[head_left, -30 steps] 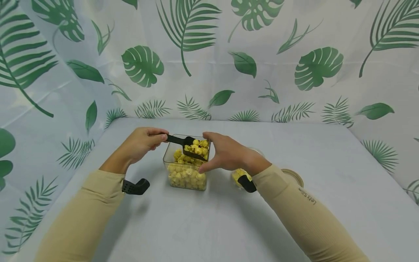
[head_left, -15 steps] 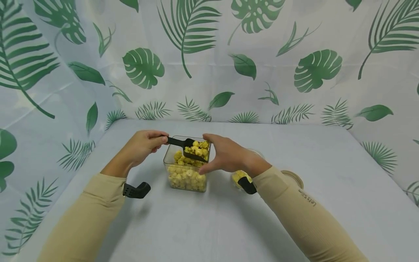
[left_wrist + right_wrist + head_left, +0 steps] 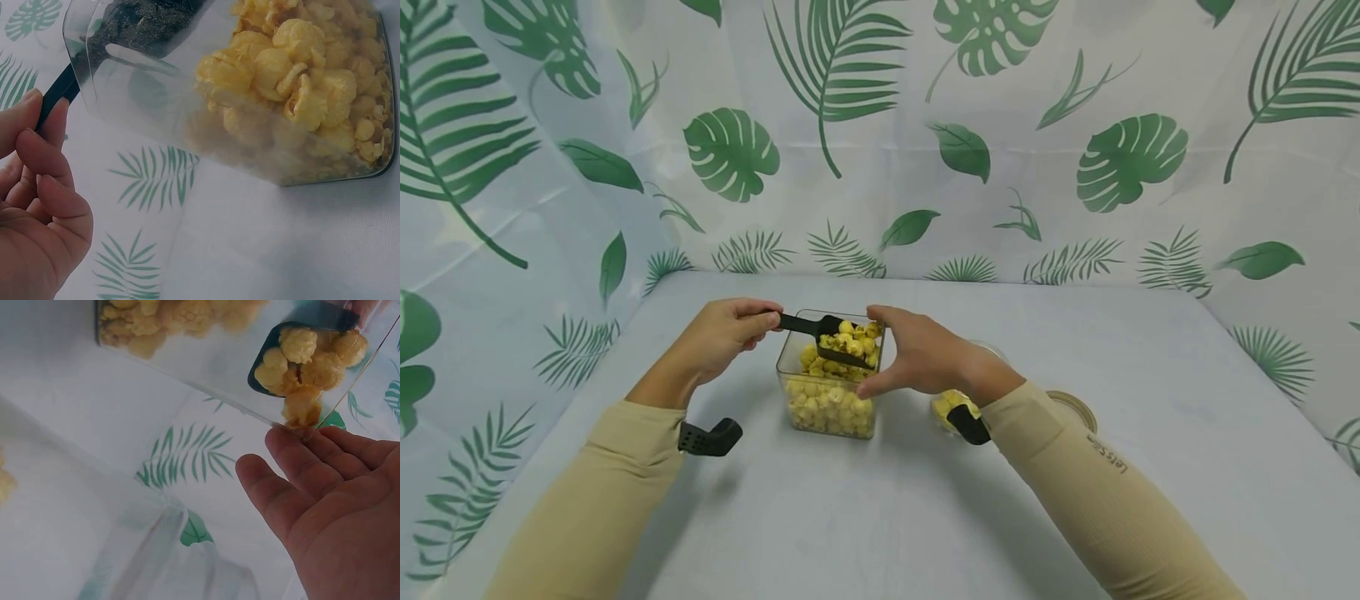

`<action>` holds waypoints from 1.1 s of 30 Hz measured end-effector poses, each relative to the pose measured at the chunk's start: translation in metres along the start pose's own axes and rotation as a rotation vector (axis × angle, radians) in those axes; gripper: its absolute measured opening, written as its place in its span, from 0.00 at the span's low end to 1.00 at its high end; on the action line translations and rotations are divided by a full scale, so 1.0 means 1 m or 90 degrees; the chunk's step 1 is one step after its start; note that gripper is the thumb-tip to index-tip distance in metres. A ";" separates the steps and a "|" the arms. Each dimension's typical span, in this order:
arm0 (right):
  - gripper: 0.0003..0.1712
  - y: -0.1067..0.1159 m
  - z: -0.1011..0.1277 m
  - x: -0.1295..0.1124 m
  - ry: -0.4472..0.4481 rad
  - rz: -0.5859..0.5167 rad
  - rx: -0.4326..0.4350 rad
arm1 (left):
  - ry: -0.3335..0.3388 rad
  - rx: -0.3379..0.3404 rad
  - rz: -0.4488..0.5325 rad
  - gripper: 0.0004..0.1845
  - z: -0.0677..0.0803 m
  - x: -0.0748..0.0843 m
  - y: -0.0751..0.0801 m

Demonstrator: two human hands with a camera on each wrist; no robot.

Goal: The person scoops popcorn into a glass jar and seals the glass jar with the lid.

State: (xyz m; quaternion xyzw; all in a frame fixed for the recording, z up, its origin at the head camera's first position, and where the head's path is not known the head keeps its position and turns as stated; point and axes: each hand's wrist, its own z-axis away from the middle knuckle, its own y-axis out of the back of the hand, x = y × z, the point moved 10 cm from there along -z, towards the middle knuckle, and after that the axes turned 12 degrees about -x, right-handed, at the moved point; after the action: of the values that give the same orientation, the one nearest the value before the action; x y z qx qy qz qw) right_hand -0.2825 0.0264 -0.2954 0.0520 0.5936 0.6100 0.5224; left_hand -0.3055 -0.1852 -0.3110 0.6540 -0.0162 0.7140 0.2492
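My left hand (image 3: 727, 335) pinches the handle of a black scoop (image 3: 805, 323) between thumb and fingers. The scoop's bowl, loaded with yellow popcorn (image 3: 852, 342), is inside the upper part of a clear square container (image 3: 790, 363), its tip close to the right wall. More popcorn (image 3: 312, 81) fills the container's lower part. My right hand (image 3: 925, 350) spans the container's right side, thumb by the front corner and fingers by the back one. In the right wrist view, the right hand's fingertips (image 3: 284, 439) are right at the rim corner, palm facing the camera.
A smaller clear jar (image 3: 951, 407) with yellow pieces stands right of the container, partly hidden under my right forearm. A round gold-edged lid (image 3: 1077, 407) lies behind that sleeve. The white table (image 3: 880, 517) meets a leaf-print cloth backdrop (image 3: 880, 167).
The left hand and the scoop have shifted very slightly left within the container. The right hand has stayed at the container's right side throughout.
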 end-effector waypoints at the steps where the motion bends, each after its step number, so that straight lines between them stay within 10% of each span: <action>1: 0.65 0.000 0.000 0.000 0.000 0.001 -0.001 | -0.001 0.000 0.000 0.20 0.000 0.000 0.000; 33: 0.65 0.001 0.001 -0.002 0.005 0.001 0.004 | -0.016 -0.004 0.031 0.22 -0.001 -0.008 -0.007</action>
State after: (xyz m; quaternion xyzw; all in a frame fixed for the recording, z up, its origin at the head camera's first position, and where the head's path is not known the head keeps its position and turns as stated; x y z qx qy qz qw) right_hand -0.2816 0.0261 -0.2938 0.0513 0.5977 0.6087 0.5192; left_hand -0.3032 -0.1814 -0.3211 0.6615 -0.0374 0.7117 0.2333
